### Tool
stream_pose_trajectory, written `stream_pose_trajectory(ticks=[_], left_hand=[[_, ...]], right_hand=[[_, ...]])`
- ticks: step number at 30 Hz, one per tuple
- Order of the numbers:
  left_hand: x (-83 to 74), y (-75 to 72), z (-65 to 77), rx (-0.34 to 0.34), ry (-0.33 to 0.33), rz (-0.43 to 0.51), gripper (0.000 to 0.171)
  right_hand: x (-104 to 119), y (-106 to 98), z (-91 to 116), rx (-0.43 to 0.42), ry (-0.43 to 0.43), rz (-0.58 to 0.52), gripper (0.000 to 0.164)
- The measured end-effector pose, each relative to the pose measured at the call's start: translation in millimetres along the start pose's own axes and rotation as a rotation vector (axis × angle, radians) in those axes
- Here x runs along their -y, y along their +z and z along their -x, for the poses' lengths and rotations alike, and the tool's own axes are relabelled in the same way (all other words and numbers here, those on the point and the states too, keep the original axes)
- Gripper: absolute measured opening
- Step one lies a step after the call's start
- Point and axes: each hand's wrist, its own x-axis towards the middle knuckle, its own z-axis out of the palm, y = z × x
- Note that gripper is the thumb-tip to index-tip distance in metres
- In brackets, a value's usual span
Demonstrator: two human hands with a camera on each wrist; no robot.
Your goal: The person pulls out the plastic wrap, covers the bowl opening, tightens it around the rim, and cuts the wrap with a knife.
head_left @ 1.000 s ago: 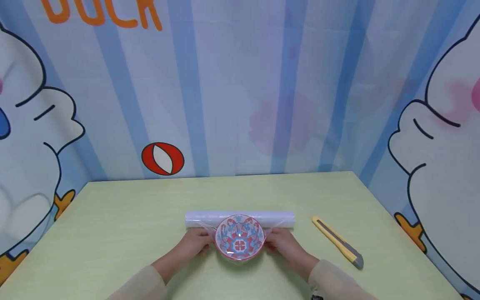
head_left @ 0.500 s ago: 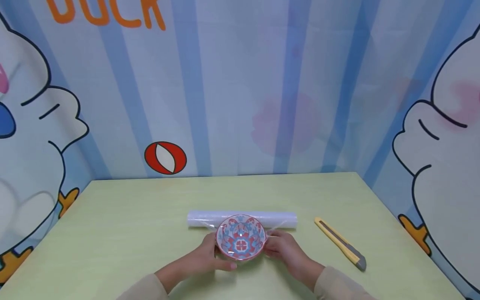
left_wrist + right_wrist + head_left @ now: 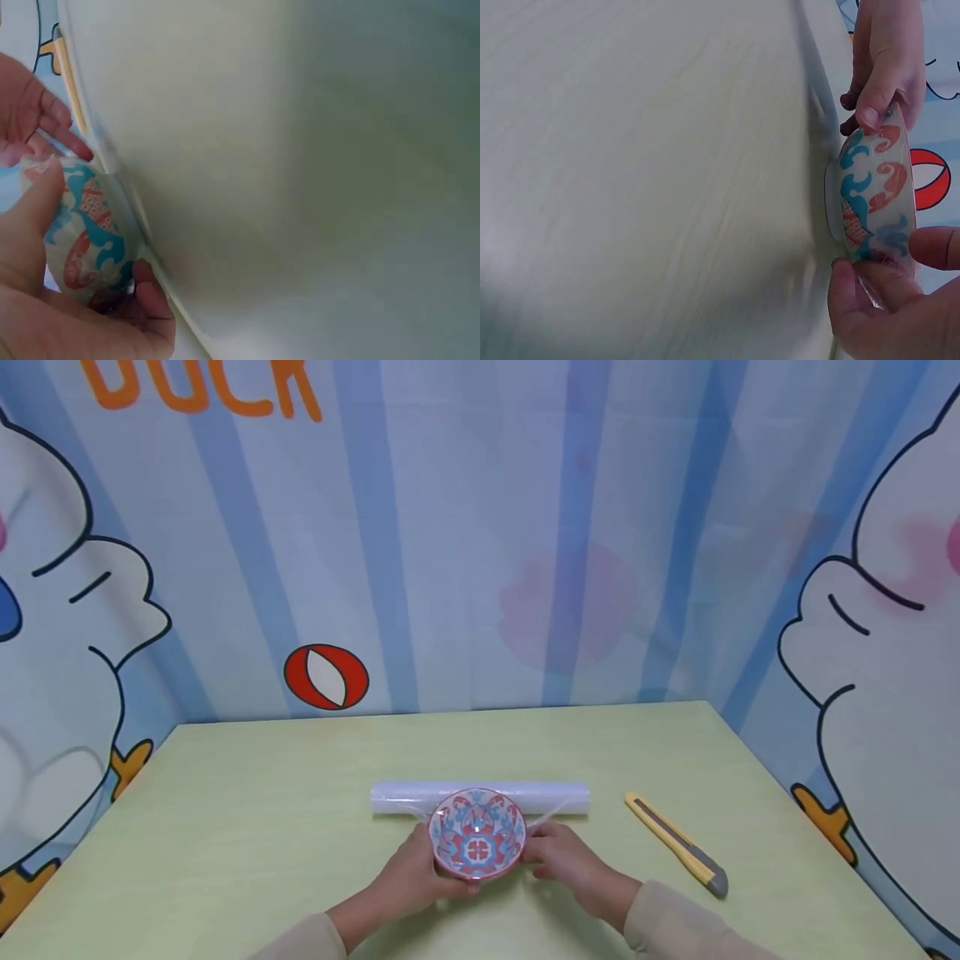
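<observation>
A small bowl [image 3: 477, 835] with a red and blue pattern has clear plastic wrap [image 3: 551, 814] over it, stretching out at both sides toward the roll behind. My left hand [image 3: 412, 872] grips the bowl from the left, its thumb along the near side. The left wrist view shows that thumb against the patterned wall [image 3: 88, 225]. At the bowl's right side, my right hand [image 3: 562, 860] has its fingers curled in; in the right wrist view, glossy film shows between these fingers [image 3: 889, 281], while the thumb [image 3: 934, 247] lies right at the rim.
A white roll [image 3: 345, 797] of wrap lies crosswise just behind the bowl. To the right lies a yellow and grey utility knife [image 3: 675, 843]. The pale green table [image 3: 247, 827] ends at a printed blue-striped backdrop [image 3: 465, 527].
My left hand has come round the bowl's left side, its thumb swinging to the near side. The right hand stays at the right side, its fingers now drawn in closer. The roll and knife lie still.
</observation>
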Motion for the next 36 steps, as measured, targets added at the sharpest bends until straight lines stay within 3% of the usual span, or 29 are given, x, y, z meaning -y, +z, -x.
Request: stream_pose_trajectory(ticks=[7,11,14,17,21,26,28,31,34,36], left_hand=[[1.2,-3.4,-4.9,0.077,0.054,0.146,0.084],[2.6,-3.5,-5.2,0.115,0.065,0.228,0.085],[4.4,-6.1,-3.0,0.121,0.064,0.18,0.085],[5.5,-9.6,-0.6,0.116,0.058,0.07,0.089],[3.6,-13.4,-2.3,0.12,0.061,-0.021,0.087],[-0.5,-19.2,-3.4,0.143,0.048,0.023,0.084],[-2.1,-19.9,-1.6,0.142,0.019,0.043,0.087],[-5.3,-17.0,2.4,0.117,-0.028,0.108,0.089],[-12.7,-10.1,6.8,0.048,-0.103,0.19,0.091],[-19.4,-4.0,9.3,-0.018,-0.183,0.196,0.098]], right_hand=[[-1,-7,-3,0.098,0.021,-0.067,0.037],[-3,-8,-4,0.146,0.034,-0.146,0.025],[-7,-5,-2,0.164,0.039,-0.258,0.025],[-10,-1,0,0.159,0.039,-0.355,0.036],[-12,1,-3,0.144,0.021,-0.388,0.042],[-14,-6,-10,0.159,0.022,-0.297,0.039],[-14,-12,-11,0.108,0.04,-0.211,0.034],[-11,-23,-13,-0.04,0.025,-0.033,0.022],[-3,-35,-19,-0.192,-0.09,0.158,0.017],[5,-44,-25,-0.24,-0.199,0.271,0.02]])
